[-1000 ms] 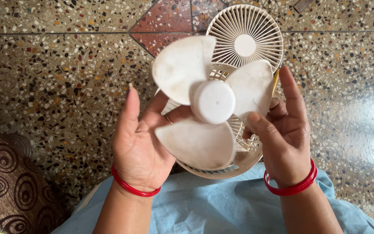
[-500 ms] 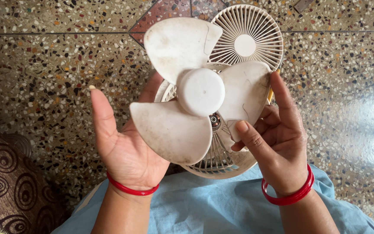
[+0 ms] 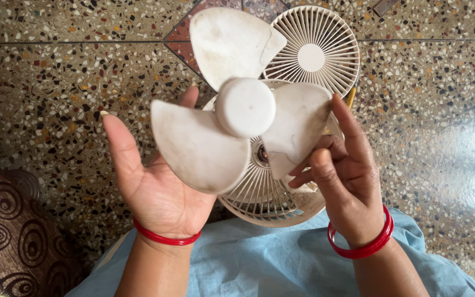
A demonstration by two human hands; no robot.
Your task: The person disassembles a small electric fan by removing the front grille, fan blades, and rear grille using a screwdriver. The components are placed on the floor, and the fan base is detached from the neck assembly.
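A speckled terrazzo floor [image 3: 72,93] fills most of the view, with a reddish diamond inlay [image 3: 204,25] at the top centre and a bright glare patch at the right. A light blue cloth [image 3: 270,258] covers the person's lap along the bottom edge, and a brown fabric with ring patterns [image 3: 6,236] lies at the lower left. Above the lap sits a cream rear fan guard [image 3: 265,198], its ribs and central motor shaft showing behind the blades. A three-bladed white fan blade [image 3: 246,107], dusty and lightly smudged, is held above and slightly left of that guard, apart from the shaft. On the floor just beyond, a round front fan grille [image 3: 317,49] lies flat, partly hidden by the upper blade. The left hand [image 3: 155,187] is spread open, palm up, beneath the lower-left blade, thumb pointing up; whether it touches the blade cannot be told. The right hand [image 3: 344,176] pinches the right-hand blade between thumb and fingers. Each wrist wears red bangles [image 3: 361,247], and a yellow stick-like object [image 3: 351,96] peeks out behind the right fingers.
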